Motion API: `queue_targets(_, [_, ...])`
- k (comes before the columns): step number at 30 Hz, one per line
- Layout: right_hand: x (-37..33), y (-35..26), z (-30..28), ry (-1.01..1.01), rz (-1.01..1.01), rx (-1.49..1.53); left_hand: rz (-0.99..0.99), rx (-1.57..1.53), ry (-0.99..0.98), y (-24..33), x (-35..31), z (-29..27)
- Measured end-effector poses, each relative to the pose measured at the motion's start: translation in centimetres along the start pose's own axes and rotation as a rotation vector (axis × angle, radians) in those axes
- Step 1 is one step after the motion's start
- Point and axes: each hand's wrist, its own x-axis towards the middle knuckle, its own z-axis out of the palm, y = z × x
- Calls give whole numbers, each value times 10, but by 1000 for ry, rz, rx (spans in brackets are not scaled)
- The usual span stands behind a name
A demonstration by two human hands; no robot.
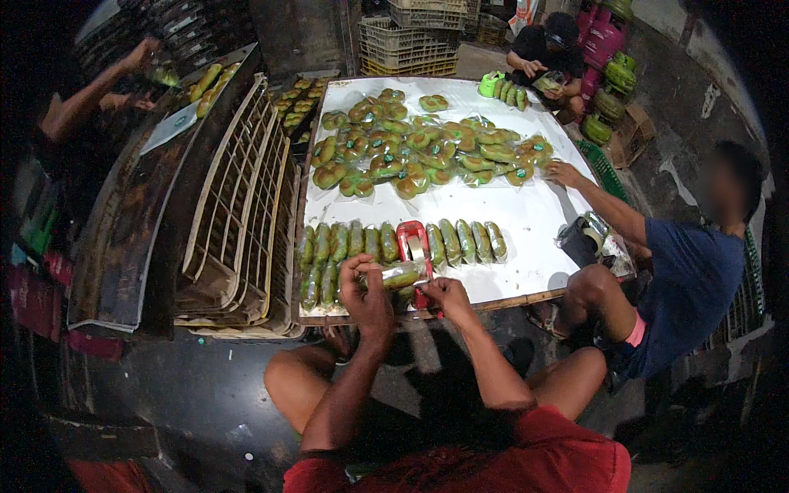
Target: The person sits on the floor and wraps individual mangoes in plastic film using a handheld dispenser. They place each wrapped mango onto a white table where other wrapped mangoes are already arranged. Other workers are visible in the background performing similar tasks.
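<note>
1. A white table (526,222) fills the middle of a dim room; stacked crates (411,37) stand behind it and wooden racks (238,197) lie to its left.
2. Three other people work around it: one at the right edge, one at the far end, one at the left.
3. A pile of wrapped green-and-brown buns (419,148), too many to count, covers the far half.
4. About a dozen wrapped rolls (374,242) lie in a row near the front edge.
5. One red tape dispenser (413,242) stands among them.
6. The left hand (366,296) and right hand (448,294) pinch the two ends of one wrapped roll (400,276) just above the front edge, fingers pressed together on the plastic.
</note>
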Motion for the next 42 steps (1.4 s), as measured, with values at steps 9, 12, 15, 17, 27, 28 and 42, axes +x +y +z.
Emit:
queue_targets(9, [-30, 5, -6, -5, 108, 14, -69, 80, 65, 8, 2, 3])
queue_targets(12, [-51, -74, -8, -32, -221, 180, 17, 93, -23, -6, -9, 6])
queue_targets(15, [-41, -104, -6, -25, -401, 108, 46, 68, -163, 4, -21, 18])
queue_targets(17, [-38, -108, 0, 66, -424, 15, 53, 61, -226, 9, -25, 21])
queue_targets(27, [-55, -122, -8, -22, -601, -607, -211, -127, -522, -1, -7, 4])
queue_targets(28, [-54, -120, -13, -44, -551, -479, -301, -160, -622, -1, 2, 4])
queue_targets(42, [-44, -71, -51, -87, 146, 969, 421, 498, -828, -5, -31, 27])
